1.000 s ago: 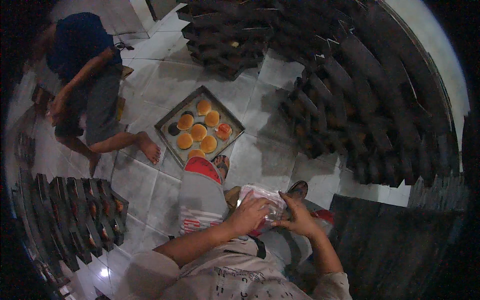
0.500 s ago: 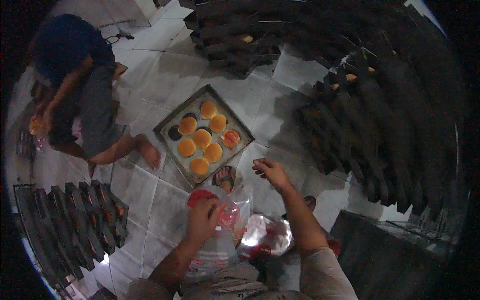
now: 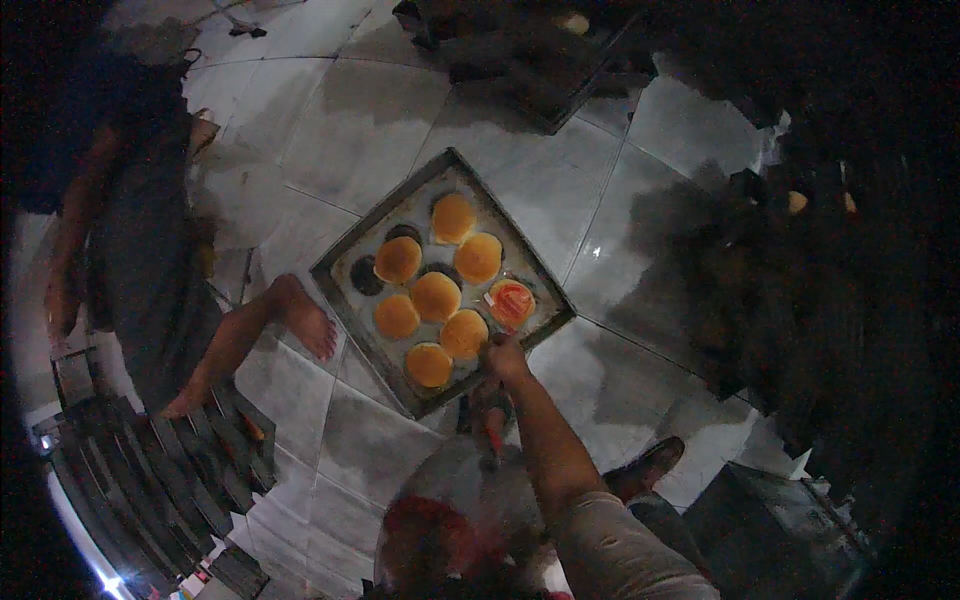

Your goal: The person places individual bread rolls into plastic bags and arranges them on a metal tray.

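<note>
A square metal baking tray (image 3: 375, 345) lies on the floor with several round golden buns (image 3: 436, 297) in it. One wrapped bun (image 3: 511, 303) with a red print sits near the tray's right corner. My right hand (image 3: 506, 362) reaches over the tray's near right edge with curled fingers, close beside a bun (image 3: 464, 333). Its fingertips are partly hidden, so what they grip does not show. My left hand (image 3: 428, 550) is low in the picture, dark and smeared, among clear plastic bags (image 3: 480, 485) and a red patch.
Another person's bare foot (image 3: 305, 318) rests left of the tray; that person (image 3: 150, 240) crouches there. Stacked dark trays (image 3: 165, 465) stand at lower left, more (image 3: 830, 280) at right. A dark box (image 3: 780, 530) is at lower right. My shoed foot (image 3: 650, 468) stands nearby.
My right hand has moved from beside the tray to its near edge, by the buns. My left hand is lower in the picture. The view has shifted, and the tray looks larger.
</note>
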`<state>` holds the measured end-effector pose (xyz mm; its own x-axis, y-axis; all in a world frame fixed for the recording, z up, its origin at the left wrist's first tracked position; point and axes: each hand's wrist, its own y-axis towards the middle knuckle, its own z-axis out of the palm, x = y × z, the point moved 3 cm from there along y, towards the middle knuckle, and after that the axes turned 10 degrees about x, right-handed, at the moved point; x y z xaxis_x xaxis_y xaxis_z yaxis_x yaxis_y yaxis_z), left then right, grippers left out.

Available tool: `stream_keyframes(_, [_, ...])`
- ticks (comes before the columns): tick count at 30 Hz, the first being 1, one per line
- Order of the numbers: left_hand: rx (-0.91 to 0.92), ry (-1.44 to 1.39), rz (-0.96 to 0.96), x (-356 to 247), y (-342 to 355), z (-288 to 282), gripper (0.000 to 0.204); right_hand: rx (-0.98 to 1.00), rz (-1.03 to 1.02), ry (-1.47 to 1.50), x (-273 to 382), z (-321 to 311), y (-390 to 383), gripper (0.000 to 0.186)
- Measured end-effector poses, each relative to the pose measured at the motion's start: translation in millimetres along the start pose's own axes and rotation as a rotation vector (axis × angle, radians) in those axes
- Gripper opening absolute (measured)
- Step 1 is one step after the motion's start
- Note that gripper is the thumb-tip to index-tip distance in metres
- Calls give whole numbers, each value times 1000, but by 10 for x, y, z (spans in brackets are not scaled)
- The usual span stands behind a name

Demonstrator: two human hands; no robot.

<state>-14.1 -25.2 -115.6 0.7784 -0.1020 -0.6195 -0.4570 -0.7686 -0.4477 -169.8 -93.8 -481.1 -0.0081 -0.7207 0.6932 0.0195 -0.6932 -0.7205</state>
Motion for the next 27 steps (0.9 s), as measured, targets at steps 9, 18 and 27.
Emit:
stream_keyframes(9, [133,84,-62,9,257,27,17,-294,82,-398,472,372,41,50])
stream_keyframes(18, [152,109,-33,-89,273,64,19,44,-158,-397,703,266,-63,63])
stream_keyframes(27, [138,150,61,-282,36,34,20,27,-247,-239,560,-510,-490,77])
